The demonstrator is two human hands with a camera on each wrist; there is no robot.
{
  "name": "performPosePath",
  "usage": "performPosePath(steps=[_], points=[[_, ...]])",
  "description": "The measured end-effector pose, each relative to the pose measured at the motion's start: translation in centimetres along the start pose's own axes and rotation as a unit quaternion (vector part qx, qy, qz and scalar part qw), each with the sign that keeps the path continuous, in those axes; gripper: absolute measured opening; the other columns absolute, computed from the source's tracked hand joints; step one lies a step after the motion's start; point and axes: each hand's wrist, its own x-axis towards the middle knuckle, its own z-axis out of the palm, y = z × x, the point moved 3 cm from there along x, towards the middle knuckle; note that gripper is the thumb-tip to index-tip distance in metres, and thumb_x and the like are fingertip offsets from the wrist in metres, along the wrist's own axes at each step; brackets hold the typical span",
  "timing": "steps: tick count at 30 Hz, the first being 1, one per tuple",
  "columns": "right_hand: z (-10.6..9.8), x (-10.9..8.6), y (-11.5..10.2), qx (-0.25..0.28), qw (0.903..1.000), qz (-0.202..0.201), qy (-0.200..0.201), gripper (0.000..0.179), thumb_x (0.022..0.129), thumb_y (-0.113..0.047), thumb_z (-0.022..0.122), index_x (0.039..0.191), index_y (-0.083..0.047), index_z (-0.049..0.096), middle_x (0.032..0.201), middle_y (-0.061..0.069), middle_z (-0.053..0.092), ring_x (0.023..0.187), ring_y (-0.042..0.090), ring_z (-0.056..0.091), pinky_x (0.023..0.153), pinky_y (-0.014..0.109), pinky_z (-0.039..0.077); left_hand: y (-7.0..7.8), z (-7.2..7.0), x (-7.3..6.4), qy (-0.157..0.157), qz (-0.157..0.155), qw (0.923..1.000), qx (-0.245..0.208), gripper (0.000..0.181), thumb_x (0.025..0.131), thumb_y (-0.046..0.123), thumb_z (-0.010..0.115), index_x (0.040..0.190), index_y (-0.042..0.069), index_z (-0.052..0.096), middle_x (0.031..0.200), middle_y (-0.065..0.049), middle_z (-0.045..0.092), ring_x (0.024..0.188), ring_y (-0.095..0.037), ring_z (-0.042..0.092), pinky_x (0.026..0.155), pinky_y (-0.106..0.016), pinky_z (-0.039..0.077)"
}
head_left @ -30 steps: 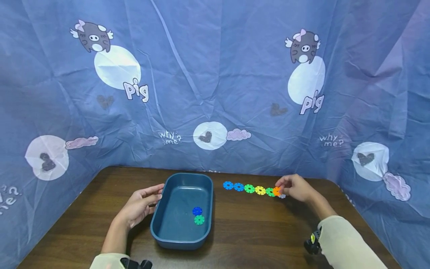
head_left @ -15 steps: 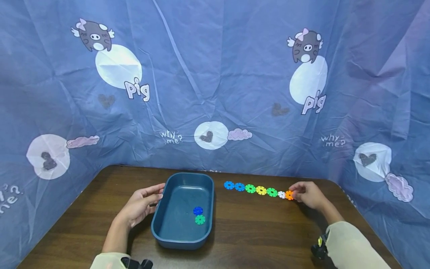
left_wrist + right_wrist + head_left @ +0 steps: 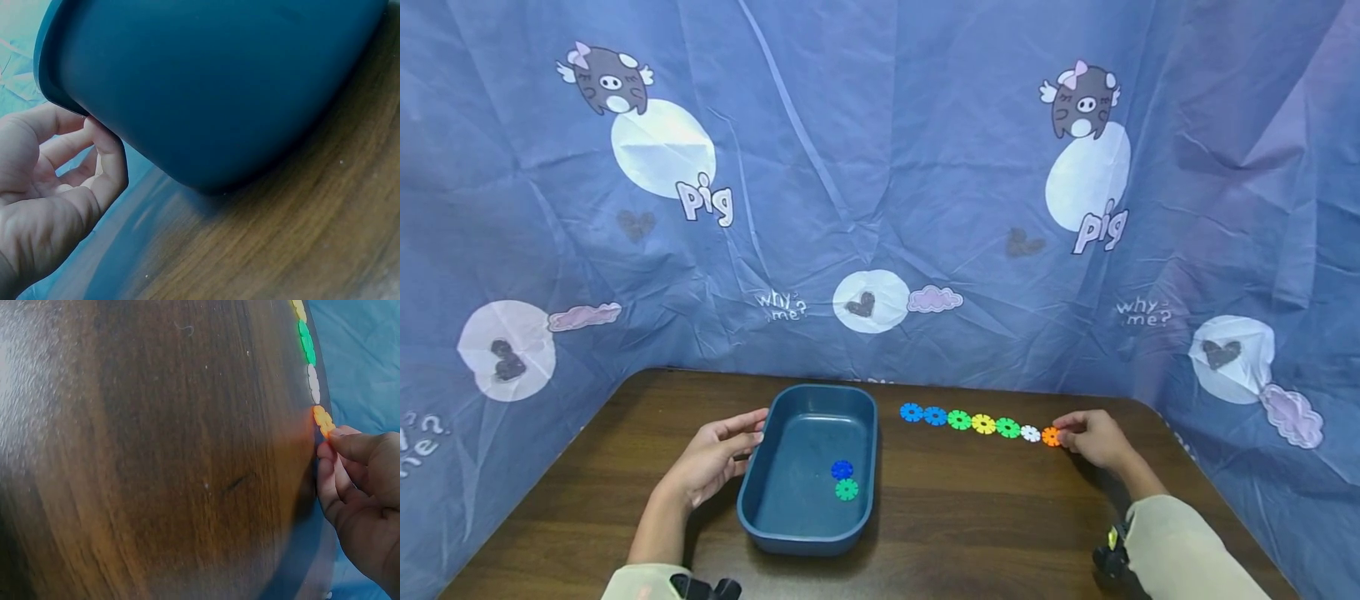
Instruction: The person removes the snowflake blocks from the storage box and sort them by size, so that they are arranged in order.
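At the right end of a row of plastic snowflake discs, my right hand [image 3: 1097, 437] pinches an orange snowflake disc [image 3: 1051, 437] between thumb and finger, at the table surface. Just left of it lies a white disc [image 3: 1031, 433], then a green disc [image 3: 1008, 427], a yellow disc [image 3: 983, 424], another green disc [image 3: 959, 420] and two blue discs. The fingertips of my left hand [image 3: 715, 458] touch the outer left side of a dark blue tray [image 3: 874, 467], just below its rim. A dark blue disc [image 3: 842, 470] and a teal-green disc [image 3: 846, 489] lie inside the tray.
The brown wooden table [image 3: 970, 525] carries everything. A blue curtain [image 3: 880, 208] with pig prints hangs behind it and along both sides. In the right wrist view, the row runs close to the table's far edge.
The orange disc, earlier over the green and white ones, has moved right with my right hand and now lies beyond the white disc. My left hand and the tray have stayed put.
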Motion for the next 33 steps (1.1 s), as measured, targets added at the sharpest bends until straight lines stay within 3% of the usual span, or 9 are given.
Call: performPosePath(steps=[13, 28, 33], points=[[0.05, -0.21, -0.49, 0.013, 0.9999, -0.002, 0.01, 0.025, 0.088, 0.01, 0.067, 0.112, 0.017, 0.068, 0.103, 0.026, 0.071, 0.08, 0.018, 0.063, 0.064, 0.024, 0.053, -0.03, 0.12, -0.01, -0.001, 0.002, 1.0, -0.003, 0.059, 0.1, 0.006, 0.062, 0.153, -0.007, 0.039, 0.127, -0.008, 0.06, 0.105, -0.013, 0.064, 0.087, -0.038, 0.057], [-0.24, -0.51, 0.05, 0.046, 0.9988, 0.005, 0.016, 0.026, 0.09, 0.009, 0.068, 0.116, 0.016, 0.067, 0.11, 0.027, 0.07, 0.091, 0.021, 0.066, 0.07, 0.023, 0.056, -0.04, -0.06, -0.09, 0.001, 0.0, 1.0, -0.004, 0.06, 0.101, 0.007, 0.062, 0.153, -0.007, 0.038, 0.128, -0.009, 0.06, 0.106, -0.013, 0.064, 0.088, -0.039, 0.058], [-0.32, -0.59, 0.12, 0.071, 0.9973, 0.015, 0.01, 0.028, 0.092, 0.009, 0.065, 0.118, 0.017, 0.065, 0.108, 0.026, 0.07, 0.088, 0.017, 0.066, 0.07, 0.024, 0.057, -0.11, -0.08, -0.06, 0.0, 0.0, 1.0, -0.004, 0.06, 0.101, 0.008, 0.063, 0.153, -0.007, 0.038, 0.131, -0.012, 0.06, 0.106, -0.013, 0.064, 0.088, -0.039, 0.058]])
